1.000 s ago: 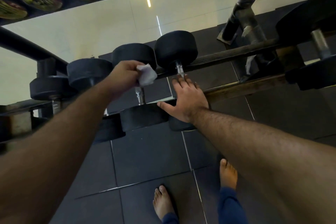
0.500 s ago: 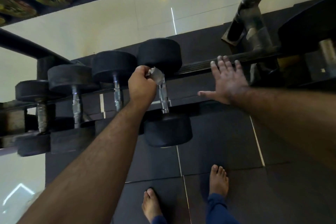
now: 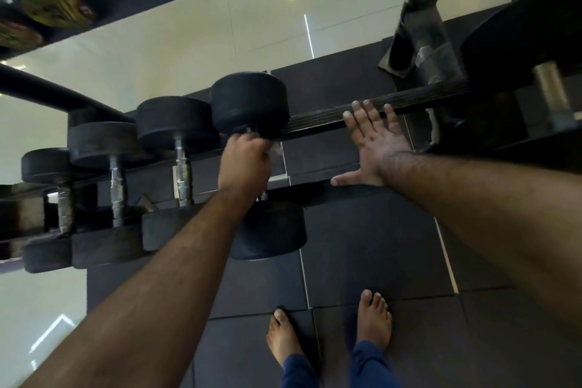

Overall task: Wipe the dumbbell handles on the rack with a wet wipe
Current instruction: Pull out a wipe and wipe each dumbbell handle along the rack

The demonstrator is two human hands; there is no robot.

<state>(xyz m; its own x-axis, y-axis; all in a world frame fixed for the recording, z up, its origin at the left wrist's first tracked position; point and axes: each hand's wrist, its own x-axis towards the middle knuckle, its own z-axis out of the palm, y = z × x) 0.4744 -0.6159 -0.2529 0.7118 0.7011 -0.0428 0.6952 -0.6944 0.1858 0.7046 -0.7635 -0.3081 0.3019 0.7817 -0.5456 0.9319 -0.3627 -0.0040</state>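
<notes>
Several black dumbbells lie across the two rails of the rack [image 3: 318, 123]. My left hand [image 3: 244, 164] grips the chrome handle of the rightmost dumbbell [image 3: 250, 104] of the row, with the white wet wipe [image 3: 276, 149] wrapped under its fingers; only a corner of the wipe shows. That handle is almost fully hidden by the hand. My right hand [image 3: 373, 143] lies flat with straight fingers, fingertips on the far rail and thumb on the near rail. To the left, two more dumbbell handles [image 3: 183, 172] stand bare.
A much larger dumbbell [image 3: 529, 41] sits on the rack at the far right, beside the rack's upright post [image 3: 422, 28]. Weight plates [image 3: 53, 6] hang at the top left. My bare feet [image 3: 374, 321] stand on dark rubber floor tiles below the rack.
My left hand has closed round the rightmost dumbbell's handle with the wipe, which it held beside the handle before. My right hand has settled flat onto the rack rails.
</notes>
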